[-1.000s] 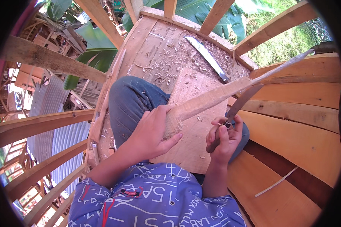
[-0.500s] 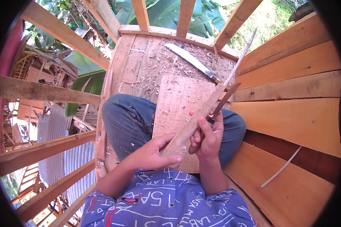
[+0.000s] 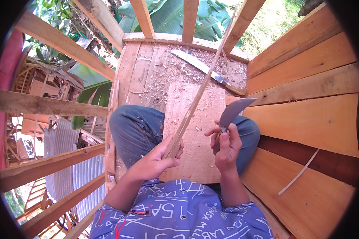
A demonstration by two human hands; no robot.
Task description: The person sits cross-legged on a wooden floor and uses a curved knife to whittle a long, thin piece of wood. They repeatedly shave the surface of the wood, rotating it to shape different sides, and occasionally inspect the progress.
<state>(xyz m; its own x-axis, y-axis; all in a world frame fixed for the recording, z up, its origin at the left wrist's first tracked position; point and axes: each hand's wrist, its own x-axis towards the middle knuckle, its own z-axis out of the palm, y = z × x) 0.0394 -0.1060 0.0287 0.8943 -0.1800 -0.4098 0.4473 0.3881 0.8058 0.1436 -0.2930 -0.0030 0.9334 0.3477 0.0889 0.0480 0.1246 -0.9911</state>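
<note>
Head view, looking down on a seated person at work on a wooden platform. At far left, rails [image 3: 52, 105] stand in front of corrugated metal [image 3: 60, 143] outside. Next comes the left knee [image 3: 133, 127], bent, in blue jeans. Beside it the left hand [image 3: 155, 159] holds the lower end of a stick [image 3: 192, 105] in a close grip, fingers wrapped, thumb toward the body. The stick slants up and to the right, over a flat board [image 3: 203, 151] between the legs; its thin far end reaches in front of the railing. Beyond the board, shavings [image 3: 159, 75] litter the floor. A machete [image 3: 191, 60] lies among them, its handle toward the right; the stick crosses in front of it.

Right of the stick, the right hand [image 3: 226, 153] grips a knife [image 3: 235, 109] by its handle, thumb up near the blade, which curves up and to the right. Knife and stick are apart. Farther right are orange planks [image 3: 299, 119] and a pale strip [image 3: 299, 172] lying across them.

My judgement: the stick is being whittled, and this is a gap between cuts. Another cut would call for steadying the stick and laying the edge on it, well clear of the left fingers.
</note>
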